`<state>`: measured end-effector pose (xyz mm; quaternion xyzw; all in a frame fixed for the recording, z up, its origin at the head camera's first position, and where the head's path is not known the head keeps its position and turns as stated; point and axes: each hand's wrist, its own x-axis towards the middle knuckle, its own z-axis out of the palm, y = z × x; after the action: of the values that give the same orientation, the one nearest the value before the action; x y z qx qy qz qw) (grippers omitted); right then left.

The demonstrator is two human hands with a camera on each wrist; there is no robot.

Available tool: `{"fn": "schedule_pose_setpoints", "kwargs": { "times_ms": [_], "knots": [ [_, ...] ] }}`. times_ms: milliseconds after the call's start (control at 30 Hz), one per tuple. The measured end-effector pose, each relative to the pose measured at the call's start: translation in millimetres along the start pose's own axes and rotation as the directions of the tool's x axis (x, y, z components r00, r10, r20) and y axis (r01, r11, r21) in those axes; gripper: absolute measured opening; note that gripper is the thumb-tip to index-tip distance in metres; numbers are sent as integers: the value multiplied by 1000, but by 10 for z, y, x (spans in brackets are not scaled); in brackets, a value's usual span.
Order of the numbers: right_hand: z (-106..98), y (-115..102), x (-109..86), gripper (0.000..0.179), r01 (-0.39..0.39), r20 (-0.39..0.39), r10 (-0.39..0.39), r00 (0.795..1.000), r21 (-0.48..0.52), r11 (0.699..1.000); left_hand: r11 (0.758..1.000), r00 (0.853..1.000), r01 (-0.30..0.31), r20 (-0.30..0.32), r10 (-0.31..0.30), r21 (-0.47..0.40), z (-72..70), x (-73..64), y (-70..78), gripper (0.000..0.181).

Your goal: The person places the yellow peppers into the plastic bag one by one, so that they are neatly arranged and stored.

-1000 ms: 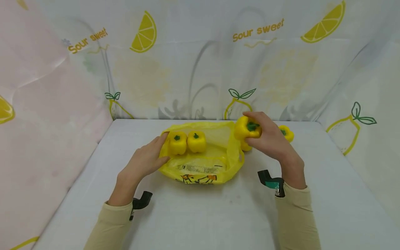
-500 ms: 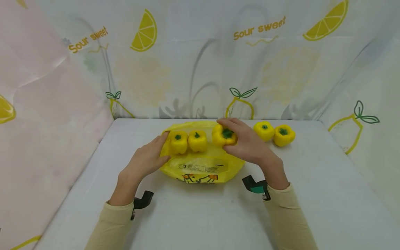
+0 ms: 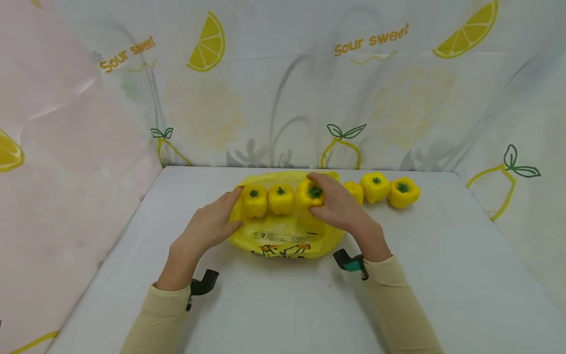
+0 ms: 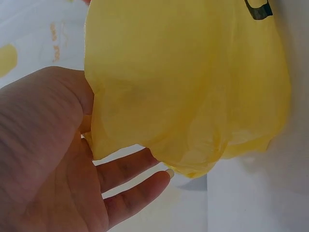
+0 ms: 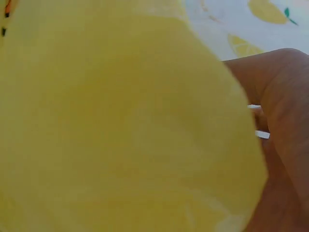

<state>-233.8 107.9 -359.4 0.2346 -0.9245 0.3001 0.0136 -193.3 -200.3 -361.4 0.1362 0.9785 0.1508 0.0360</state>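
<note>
A yellow plastic bag [image 3: 287, 246] lies with its mouth open in the head view. Two yellow bell peppers, one on the left [image 3: 255, 202] and another beside it [image 3: 281, 200], sit side by side in it. My left hand [image 3: 212, 221] is at the bag's left rim, thumb and index spread apart. In the left wrist view, extended fingers [image 4: 137, 195] reach past the bag's edge, and the plastic covers the rest. With thumb and fingers my right hand [image 3: 340, 204] grips a third bell pepper [image 3: 307, 193] in the mouth's right part. The bag [image 5: 125, 125] hides that pepper in the right wrist view.
Three more yellow bell peppers stand right of the bag: one partly behind my right hand [image 3: 355, 189], a middle one [image 3: 375, 188] and a far-right one [image 3: 404, 193]. A white cloth covers the table [image 3: 283, 305]. A lemon-print curtain [image 3: 274, 88] rises behind.
My right hand has carried the bell pepper leftward from beyond the bag's right rim into its mouth, uncovering the peppers on the right. The left hand stays at the left rim.
</note>
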Motion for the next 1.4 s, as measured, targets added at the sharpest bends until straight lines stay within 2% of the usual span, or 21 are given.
{"fn": "schedule_pose_setpoints", "kwargs": {
  "times_ms": [400, 633, 867, 1033, 1133, 1267, 1400],
  "knots": [
    [241, 232, 78, 69, -12, 15, 12, 1000, -10, 1000, 1000, 1000, 4, 3, -4, 6, 37, 6, 54, 79],
    [348, 295, 109, 69, -52, 35, 53, 998, -24, 998, 1000, 1000, -2, -5, 3, 23, 43, 8, 44, 79],
    [380, 297, 122, 71, -87, 23, 88, 996, -34, 996, 1000, 1000, 3, -8, -3, 21, 35, 5, 42, 80],
    [355, 279, 125, 58, -55, -28, 53, 998, -65, 996, 1000, 1000, 18, -3, -18, 10, 23, 5, 35, 82],
    [336, 251, 116, 50, -25, -12, 24, 1000, -104, 994, 1000, 1000, 27, -9, -27, 1, 17, 6, 27, 83],
    [328, 217, 98, 49, 7, 36, -2, 999, -134, 991, 1000, 999, 32, -23, -32, -2, 21, 10, 14, 85],
    [312, 199, 91, 48, 14, 21, -11, 1000, -134, 991, 1000, 999, 28, -29, -27, 2, 25, 21, 9, 86]
  ]
}}
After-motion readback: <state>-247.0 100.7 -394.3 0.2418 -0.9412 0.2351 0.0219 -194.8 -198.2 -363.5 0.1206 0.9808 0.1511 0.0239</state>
